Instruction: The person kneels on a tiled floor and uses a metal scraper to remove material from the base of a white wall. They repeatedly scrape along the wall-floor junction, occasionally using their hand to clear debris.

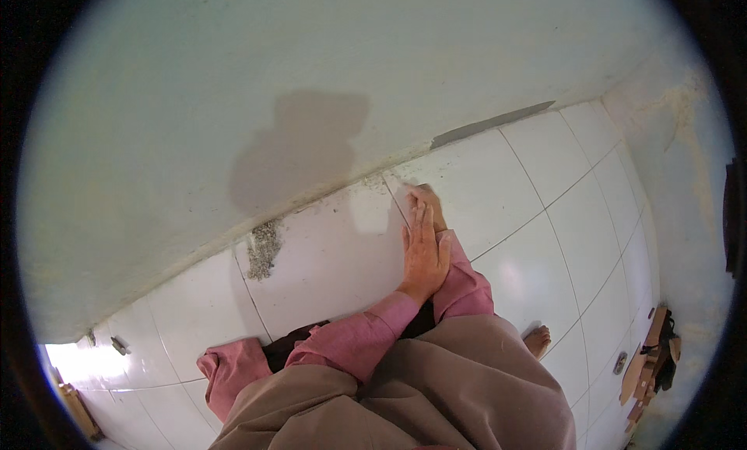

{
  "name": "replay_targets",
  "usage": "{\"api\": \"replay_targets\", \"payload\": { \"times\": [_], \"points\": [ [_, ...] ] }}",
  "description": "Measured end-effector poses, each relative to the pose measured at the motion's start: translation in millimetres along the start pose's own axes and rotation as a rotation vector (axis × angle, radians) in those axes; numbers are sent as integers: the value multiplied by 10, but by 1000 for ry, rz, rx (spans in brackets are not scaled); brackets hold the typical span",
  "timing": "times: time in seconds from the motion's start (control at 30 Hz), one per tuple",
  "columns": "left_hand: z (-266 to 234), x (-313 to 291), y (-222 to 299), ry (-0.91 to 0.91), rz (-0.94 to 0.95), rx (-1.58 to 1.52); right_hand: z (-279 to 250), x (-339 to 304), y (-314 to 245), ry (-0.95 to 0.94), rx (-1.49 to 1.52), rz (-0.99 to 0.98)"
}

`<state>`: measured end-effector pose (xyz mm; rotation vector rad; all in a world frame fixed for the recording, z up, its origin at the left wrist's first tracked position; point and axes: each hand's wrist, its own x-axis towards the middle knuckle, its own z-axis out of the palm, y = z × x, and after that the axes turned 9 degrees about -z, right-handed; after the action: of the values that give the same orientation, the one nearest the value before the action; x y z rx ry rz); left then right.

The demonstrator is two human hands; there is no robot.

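Note:
My left hand (426, 257) lies flat across my right wrist and the back of the hand, its fingers stretched out and holding nothing. Beyond it, my right hand (429, 204) is low over the white tiles, close to the foot of the wall. Its fingers look bent but are smeared by motion and partly covered, so anything in them cannot be made out. Around its fingertips the tile (373, 209) carries fine grey specks. To the left, a pile of grey crumbly debris (264, 249) lies on the floor against the wall.
The pale green wall (171, 131) rises in front, with a dark grey strip (492, 125) along its base. At the right are brown cardboard pieces (646, 368) with a black item and a small object (620, 363). A small dark object (119, 346) sits far left. My bare foot (537, 342) shows.

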<state>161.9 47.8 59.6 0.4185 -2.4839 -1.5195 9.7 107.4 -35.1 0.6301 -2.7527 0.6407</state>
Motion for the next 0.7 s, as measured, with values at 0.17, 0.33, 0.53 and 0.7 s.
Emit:
{"api": "replay_targets", "payload": {
  "times": [0.17, 0.33, 0.53, 0.7],
  "points": [
    [-32, -35, -41, 38, -12, -6, -279, -12, 182, 347, -4, 358],
    [-1, -26, -28, 8, -25, 30, -54, -170, -19, -14, -135, 69],
    [-43, -25, -61, 7, -57, 46, 77, -79, -128, -5, 135, -23],
    [-22, -44, -48, 28, -42, 15, -6, -103, 26, 104, 46, 286]
  ]
}}
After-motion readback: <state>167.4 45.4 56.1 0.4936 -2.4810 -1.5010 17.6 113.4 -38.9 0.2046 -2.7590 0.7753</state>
